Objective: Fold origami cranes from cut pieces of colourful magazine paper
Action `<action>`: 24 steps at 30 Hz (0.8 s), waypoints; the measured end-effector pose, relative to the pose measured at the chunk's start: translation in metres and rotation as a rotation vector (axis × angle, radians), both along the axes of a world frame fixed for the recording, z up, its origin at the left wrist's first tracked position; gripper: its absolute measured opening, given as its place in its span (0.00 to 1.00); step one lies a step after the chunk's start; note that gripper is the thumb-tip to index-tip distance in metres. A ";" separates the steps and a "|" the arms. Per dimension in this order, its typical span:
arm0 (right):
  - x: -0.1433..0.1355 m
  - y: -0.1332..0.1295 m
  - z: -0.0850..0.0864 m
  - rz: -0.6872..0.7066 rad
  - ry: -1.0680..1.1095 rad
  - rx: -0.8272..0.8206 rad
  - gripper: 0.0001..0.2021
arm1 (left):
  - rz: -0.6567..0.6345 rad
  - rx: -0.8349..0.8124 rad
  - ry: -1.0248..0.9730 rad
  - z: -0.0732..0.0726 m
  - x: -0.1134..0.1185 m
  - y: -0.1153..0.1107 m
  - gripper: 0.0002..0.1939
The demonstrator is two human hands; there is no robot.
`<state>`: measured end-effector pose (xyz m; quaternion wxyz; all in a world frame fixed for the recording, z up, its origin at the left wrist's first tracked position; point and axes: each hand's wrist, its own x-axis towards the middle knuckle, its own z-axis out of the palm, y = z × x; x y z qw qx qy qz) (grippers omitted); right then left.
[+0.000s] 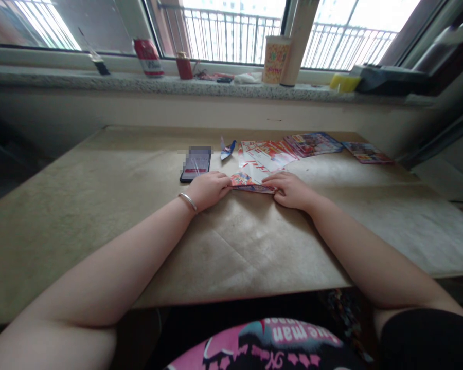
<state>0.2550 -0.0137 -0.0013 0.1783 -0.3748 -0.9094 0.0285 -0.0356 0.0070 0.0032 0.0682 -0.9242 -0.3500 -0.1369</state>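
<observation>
A colourful printed paper sheet [245, 178] lies on the table with its near edge folded over. At its left end, my left hand [210, 189], with a silver bangle on the wrist, grips the edge with its fingers closed. My right hand [290, 190] pinches the right end between thumb and fingers. Just behind my left hand rests a dark smartphone [197, 162], its screen partly blurred. A small blue and white folded paper bird [227, 150] stands beyond the sheet. More printed sheets [272, 154] lie spread behind the one in my hands.
Stacks of printed paper [312, 143] and another small stack [366, 152] lie at the back right of the table [100, 195]. On the granite windowsill [119, 85] stand a red can [148, 57], a red bottle [184, 67], a patterned cup [277, 59] and a yellow object [344, 82].
</observation>
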 end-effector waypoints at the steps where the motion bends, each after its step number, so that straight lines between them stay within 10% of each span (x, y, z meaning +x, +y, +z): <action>1: 0.001 -0.001 0.001 0.009 -0.009 0.001 0.23 | 0.009 -0.002 0.000 0.000 -0.001 0.001 0.15; 19: -0.017 -0.002 -0.003 -0.435 0.198 -0.077 0.09 | 0.240 -0.216 -0.265 0.002 0.007 -0.005 0.15; 24: -0.030 -0.003 -0.004 -0.491 0.225 -0.038 0.26 | 0.191 -0.097 -0.184 -0.002 0.015 -0.004 0.25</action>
